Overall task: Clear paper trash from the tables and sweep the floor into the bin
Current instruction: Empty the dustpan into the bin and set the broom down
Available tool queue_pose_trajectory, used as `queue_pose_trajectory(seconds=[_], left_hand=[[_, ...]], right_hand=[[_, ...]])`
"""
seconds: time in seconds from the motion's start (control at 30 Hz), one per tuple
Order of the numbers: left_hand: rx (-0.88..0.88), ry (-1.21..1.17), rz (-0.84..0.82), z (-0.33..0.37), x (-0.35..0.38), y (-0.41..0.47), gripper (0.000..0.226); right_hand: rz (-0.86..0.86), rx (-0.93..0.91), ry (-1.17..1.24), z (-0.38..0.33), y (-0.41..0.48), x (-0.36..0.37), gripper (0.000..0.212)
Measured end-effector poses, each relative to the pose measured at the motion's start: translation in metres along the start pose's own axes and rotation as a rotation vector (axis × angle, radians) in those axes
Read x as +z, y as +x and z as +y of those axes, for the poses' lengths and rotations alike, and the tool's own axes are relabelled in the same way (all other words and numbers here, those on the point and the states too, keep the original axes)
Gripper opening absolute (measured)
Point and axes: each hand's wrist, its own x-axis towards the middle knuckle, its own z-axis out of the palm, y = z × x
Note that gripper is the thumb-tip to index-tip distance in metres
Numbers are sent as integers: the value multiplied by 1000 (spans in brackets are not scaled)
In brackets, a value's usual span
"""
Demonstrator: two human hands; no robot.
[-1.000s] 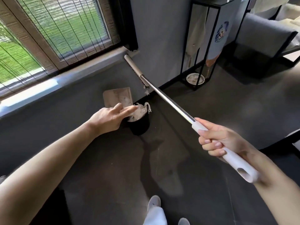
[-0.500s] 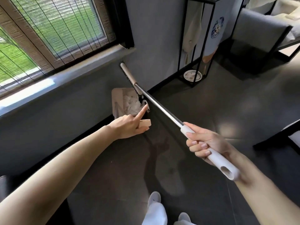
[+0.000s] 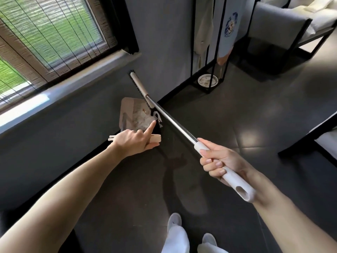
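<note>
left hand (image 3: 131, 143) grips the beige plastic dustpan (image 3: 127, 109) by its handle, index finger out. crumpled white paper trash (image 3: 144, 122) sits in it, centre frame. right hand (image 3: 218, 161) is clenched on the white-handled metal broom (image 3: 173, 125).

A slatted blind (image 3: 54, 30) is covering the window (image 3: 20, 55). A round dish (image 3: 207, 80) is lying inside a black rack (image 3: 192, 42), near a grey armchair (image 3: 277, 21).

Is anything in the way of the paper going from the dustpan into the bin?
Nothing I can see. The paper lies at the edge of the dustpan, right beside the black bin. The broom head is behind it. The left hand grips the dustpan handle, partly hiding the bin.
</note>
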Motion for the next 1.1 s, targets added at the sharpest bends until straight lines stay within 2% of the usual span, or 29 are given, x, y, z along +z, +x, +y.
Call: queue_pose_trajectory(seconds=[0.23,0.33,0.4,0.5,0.67,0.73,0.77,0.83,0.9,0.97,1.1], left_hand=[[168,97,-4,-15,-2,4,69],[216,163,53,-15,3,2,69],[224,173,16,-14,5,-1,70],[323,201,-91,-15,5,-8,76],[373,207,-35,-12,2,-5,72],[437,161,-124,-6,21,-10,76],[405,135,-269,3,28,-14,76],[355,110,-351,13,37,-13,74],[338,159,-285,16,44,-6,74],[337,173,-286,10,44,3,75],[441,253,-237,-14,19,11,73]], right_hand=[[1,17,163,16,15,6,52],[-5,18,180,16,14,4,62],[-7,15,160,13,10,1,66],[-20,8,156,9,4,-4,64],[-63,17,179,14,-1,-15,59],[-70,29,203,24,3,-21,59],[-68,39,226,31,7,-23,61],[-52,64,271,46,15,-28,65],[-34,92,286,57,20,-31,67],[-32,113,271,61,22,-34,68],[-30,91,239,55,10,-34,64]])
